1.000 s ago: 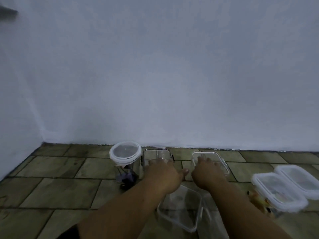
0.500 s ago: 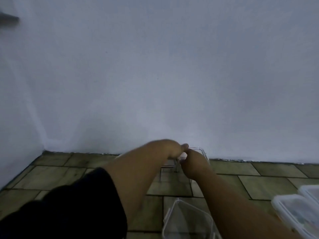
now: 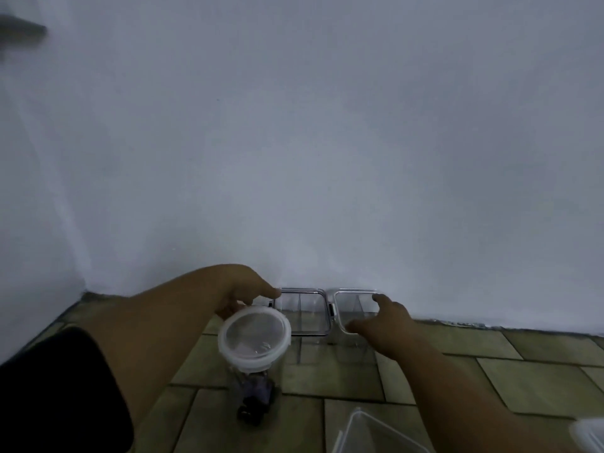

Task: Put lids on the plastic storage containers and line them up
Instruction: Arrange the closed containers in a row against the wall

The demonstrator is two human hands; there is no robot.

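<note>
Two clear rectangular lidless containers stand side by side against the wall: the left container (image 3: 304, 317) has a dark rim, the right container (image 3: 354, 308) a pale one. My left hand (image 3: 242, 291) is at the left container's left end, thumb on its back corner, fingers partly hidden behind a round jar. My right hand (image 3: 379, 322) spans the right container's right end, thumb on the front rim, a finger at the back corner. The round jar (image 3: 255, 338) with a white-rimmed lid stands in front of my left hand, dark items at its bottom.
The white wall (image 3: 327, 158) meets the tiled floor (image 3: 490, 371) right behind the containers, with a corner at the left. A clear rectangular container or lid (image 3: 376, 433) lies at the bottom edge. A white-lidded container (image 3: 590, 433) peeks in at bottom right.
Both hands carried the two open containers from in front of me to the wall and set them down there side by side. The view shifted forward; the round jar now shows in front.
</note>
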